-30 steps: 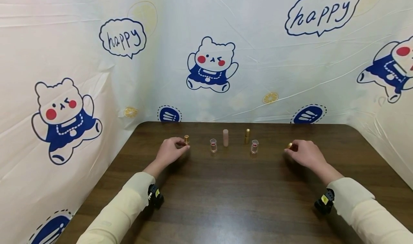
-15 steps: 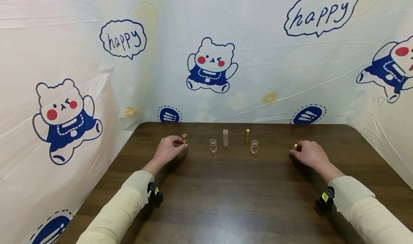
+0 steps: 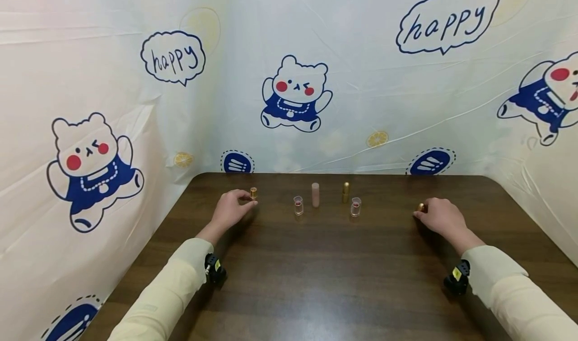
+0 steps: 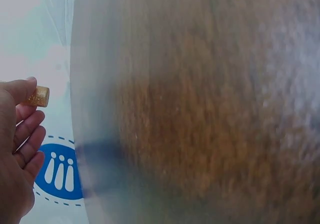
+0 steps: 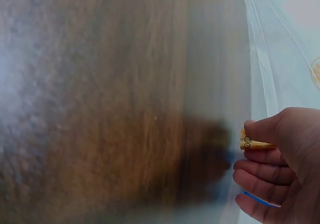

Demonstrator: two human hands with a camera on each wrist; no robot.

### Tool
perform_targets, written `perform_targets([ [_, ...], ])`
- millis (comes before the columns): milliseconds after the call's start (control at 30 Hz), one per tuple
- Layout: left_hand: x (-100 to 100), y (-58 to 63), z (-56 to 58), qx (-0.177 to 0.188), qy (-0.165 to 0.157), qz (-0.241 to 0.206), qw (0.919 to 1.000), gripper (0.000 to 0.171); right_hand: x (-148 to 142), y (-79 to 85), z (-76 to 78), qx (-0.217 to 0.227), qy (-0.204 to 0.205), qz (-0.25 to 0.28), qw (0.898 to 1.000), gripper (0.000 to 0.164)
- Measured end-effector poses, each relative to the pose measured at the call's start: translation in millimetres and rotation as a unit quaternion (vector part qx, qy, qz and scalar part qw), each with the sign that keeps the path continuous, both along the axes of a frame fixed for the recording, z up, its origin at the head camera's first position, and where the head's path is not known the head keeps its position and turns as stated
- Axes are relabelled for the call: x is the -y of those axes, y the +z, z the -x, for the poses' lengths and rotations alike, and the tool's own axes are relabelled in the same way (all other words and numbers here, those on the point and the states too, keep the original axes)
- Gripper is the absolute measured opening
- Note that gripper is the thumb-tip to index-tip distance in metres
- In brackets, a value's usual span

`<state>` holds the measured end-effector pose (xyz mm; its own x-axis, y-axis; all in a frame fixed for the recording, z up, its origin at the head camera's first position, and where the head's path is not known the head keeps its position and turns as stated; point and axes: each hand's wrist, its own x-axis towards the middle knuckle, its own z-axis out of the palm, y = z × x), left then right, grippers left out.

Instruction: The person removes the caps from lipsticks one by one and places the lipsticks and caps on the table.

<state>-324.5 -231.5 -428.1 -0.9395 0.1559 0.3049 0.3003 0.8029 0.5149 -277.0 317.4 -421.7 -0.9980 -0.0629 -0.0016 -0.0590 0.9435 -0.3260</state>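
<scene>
At the table's left, my left hand [image 3: 229,208] pinches a small gold lipstick tube [image 3: 254,192] between thumb and index finger. In the left wrist view its shiny gold end [image 4: 40,97] sticks out past the thumb, the other fingers loosely bent below. On the right side, my right hand [image 3: 444,215] holds another gold lipstick tube [image 3: 421,208] by thumb and fingers. Dark lettering marks this tube [image 5: 248,140] in the right wrist view; the palm side hides part of it. Both held tubes are at or close to the tabletop; exact contact cannot be told.
Between the hands on the brown table [image 3: 316,271] stand a pink tube [image 3: 315,194], a gold tube [image 3: 345,192] and two clear small containers with reddish insides, one left [image 3: 298,205] and one right [image 3: 355,207]. A printed curtain [image 3: 361,80] hangs behind the table.
My left hand has drifted slightly left with its gold lipstick tube. My right hand has shifted right with the other. The middle items stay put; the head view has tilted up slightly.
</scene>
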Motion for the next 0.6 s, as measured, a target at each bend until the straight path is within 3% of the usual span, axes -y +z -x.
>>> perform_targets([
  [600,12.0,-4.1,7.0,0.025,0.028,0.000,0.9993,0.021,-8.2,2.8,3.3,0.026,-0.020,-0.005,0.999,0.030],
])
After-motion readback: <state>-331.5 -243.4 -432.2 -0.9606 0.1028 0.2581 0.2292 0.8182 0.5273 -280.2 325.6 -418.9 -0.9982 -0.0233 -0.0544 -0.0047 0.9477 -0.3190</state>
